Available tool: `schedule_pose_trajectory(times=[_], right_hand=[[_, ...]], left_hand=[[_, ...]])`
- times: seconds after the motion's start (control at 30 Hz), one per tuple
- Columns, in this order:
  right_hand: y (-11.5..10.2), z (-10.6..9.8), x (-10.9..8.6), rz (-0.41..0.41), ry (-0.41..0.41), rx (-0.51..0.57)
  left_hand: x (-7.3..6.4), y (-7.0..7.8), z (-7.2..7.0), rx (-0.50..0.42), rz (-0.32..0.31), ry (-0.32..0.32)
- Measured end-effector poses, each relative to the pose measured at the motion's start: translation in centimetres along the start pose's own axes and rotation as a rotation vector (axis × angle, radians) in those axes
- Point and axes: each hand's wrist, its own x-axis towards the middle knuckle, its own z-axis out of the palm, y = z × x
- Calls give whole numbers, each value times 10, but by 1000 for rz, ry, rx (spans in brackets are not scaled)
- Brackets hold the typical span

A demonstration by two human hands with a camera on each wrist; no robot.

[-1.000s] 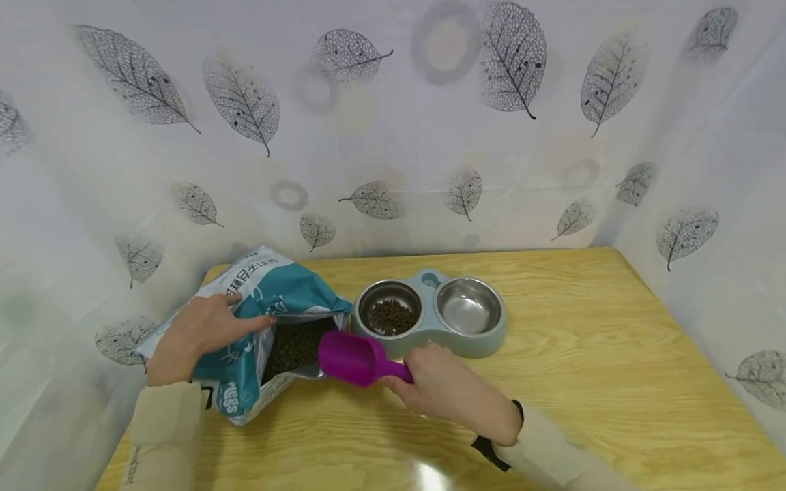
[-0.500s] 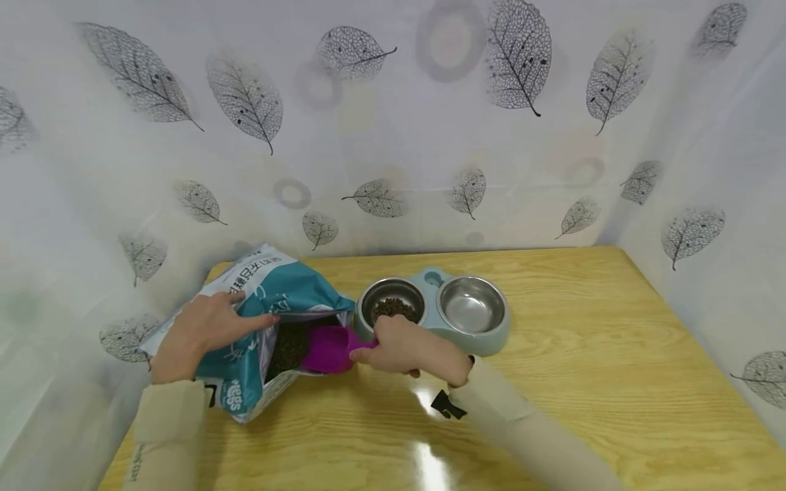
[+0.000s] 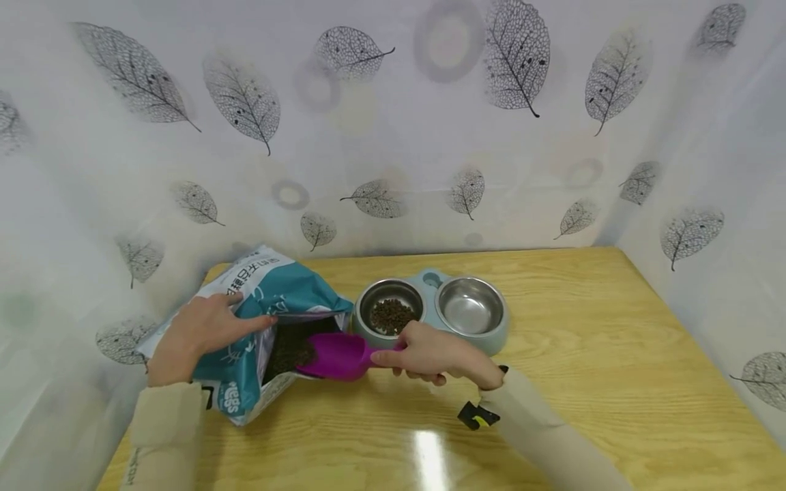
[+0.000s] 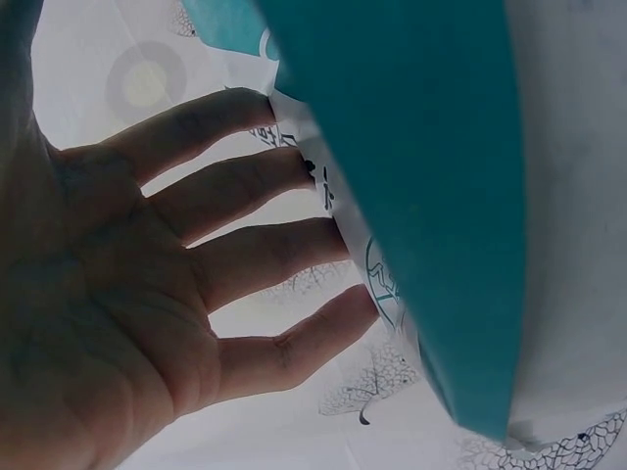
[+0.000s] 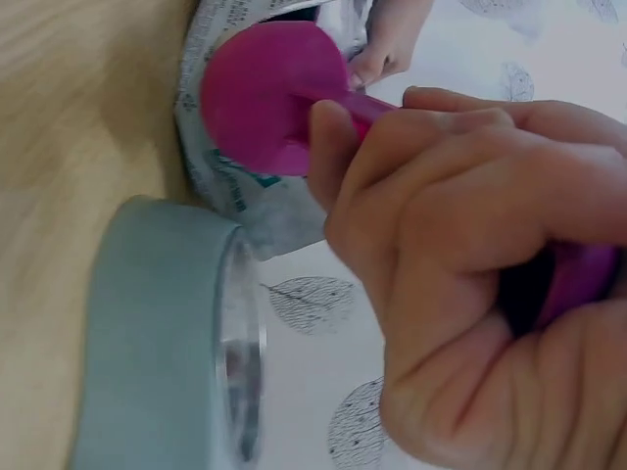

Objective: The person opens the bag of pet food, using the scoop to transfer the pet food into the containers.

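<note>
My right hand point(image 3: 436, 354) grips the handle of a purple scoop point(image 3: 340, 356); in the right wrist view, curled fingers wrap the handle of the scoop point(image 5: 269, 93). The scoop's front end lies in the mouth of a teal and white bag point(image 3: 288, 286), at the dark brown kibble point(image 3: 288, 351) inside. Whether the scoop carries kibble is hard to tell. My left hand point(image 3: 199, 334) rests on the bag beside its opening. In the left wrist view, the left hand point(image 4: 186, 255) has its fingers extended and spread, fingertips touching the bag point(image 4: 421, 196).
Just right of the bag stands a pale blue double feeder point(image 3: 432, 327) with two steel bowls. Its left bowl holds some kibble point(image 3: 391, 317); bare metal shows in the right bowl point(image 3: 469, 307). A leaf-print curtain point(image 3: 393, 123) surrounds the wooden table point(image 3: 589, 354).
The scoop went left into the bag's mouth, then came back slightly right with my right hand. My left hand and the bag stay about where they were.
</note>
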Motion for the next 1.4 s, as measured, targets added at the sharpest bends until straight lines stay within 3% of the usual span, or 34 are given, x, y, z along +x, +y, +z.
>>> schedule_pose_trajectory(times=[0.57,0.8,1.07,1.27,1.4], right_hand=[[48,-5,-26,-151,-39,258],[60,-23,-43,-182,32,344],[71,-46,-60,-115,220,231],[71,-47,-56,-89,406,-5],[68,-43,-51,-116,526,-192]], left_hand=[[-5,0,1,-16,-11,-17],[-6,-1,1,-23,-13,2],[-7,1,-1,-45,-12,6],[-8,-2,0,-49,-21,17],[-6,-3,0,-52,-14,28]])
